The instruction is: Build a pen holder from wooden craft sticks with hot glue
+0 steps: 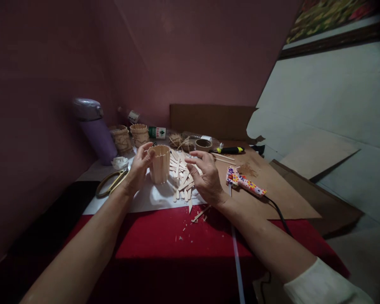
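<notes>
A round cup of upright wooden craft sticks (pixel 160 166) is over the white paper, its top rim wavy. My left hand (pixel 142 162) grips the cup at its left side, thumb near the rim; some fingertips are hidden behind it. To the right, my right hand (pixel 205 173) hovers by a loose pile of craft sticks (pixel 182 179), fingers curved and apart, with nothing seen between them. Right of that hand lies a flower-patterned glue gun (pixel 245 181) on the brown cardboard (pixel 281 200). Gold-handled scissors (pixel 112 183) lie left of my left wrist.
Two finished-looking stick cups (pixel 139 135) and a purple bottle (pixel 96 135) stand at the back left. Clear plastic bottles (pixel 160 132), twine, a cardboard ring (pixel 204 145) and a black-and-yellow cutter (pixel 231 150) lie behind. The glue gun's cord (pixel 280 213) runs over the red cloth (pixel 152 236).
</notes>
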Tool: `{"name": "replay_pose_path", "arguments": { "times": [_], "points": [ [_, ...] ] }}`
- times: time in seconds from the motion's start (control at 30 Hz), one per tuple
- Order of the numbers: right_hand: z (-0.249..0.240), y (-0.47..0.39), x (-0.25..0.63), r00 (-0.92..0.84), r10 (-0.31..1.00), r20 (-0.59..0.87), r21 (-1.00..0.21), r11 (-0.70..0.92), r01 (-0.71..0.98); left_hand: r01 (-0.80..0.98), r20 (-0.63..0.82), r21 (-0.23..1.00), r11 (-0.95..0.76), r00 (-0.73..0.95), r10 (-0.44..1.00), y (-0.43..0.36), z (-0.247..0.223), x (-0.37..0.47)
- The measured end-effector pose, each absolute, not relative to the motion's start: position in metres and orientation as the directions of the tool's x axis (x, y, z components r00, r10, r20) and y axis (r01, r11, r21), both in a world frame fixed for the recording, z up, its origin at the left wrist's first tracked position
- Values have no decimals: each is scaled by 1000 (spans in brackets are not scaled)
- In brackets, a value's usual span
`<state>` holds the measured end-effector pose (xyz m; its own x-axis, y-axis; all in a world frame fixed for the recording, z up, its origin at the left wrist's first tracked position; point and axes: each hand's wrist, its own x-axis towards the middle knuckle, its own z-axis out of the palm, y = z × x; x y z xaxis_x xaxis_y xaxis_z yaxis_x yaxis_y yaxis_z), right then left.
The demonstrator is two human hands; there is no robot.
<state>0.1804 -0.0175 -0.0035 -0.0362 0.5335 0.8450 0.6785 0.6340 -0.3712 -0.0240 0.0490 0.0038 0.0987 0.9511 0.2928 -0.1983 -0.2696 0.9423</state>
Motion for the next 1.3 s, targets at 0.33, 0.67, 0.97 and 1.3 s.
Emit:
{"name": "replay_pose_path", "arguments": {
  "times": [0.33,0.67,0.97,1.3],
  "points": [
    [-4,-18,181,-40,491,870,-337,652,680,-270,343,909,-317,57,937,51,11,-29],
    [-10,-11,183,-51,464,884,-290,632,719,-122,323,944,-305,184,928,55,5,-32],
    [-11,-10,182,-64,488,870,-308,641,703,-50,332,943,-329,201,922,47,8,-26],
    [-13,-10,183,-91,486,869,-291,652,700,-100,316,949,-300,302,899,45,10,-29]
  ]
}}
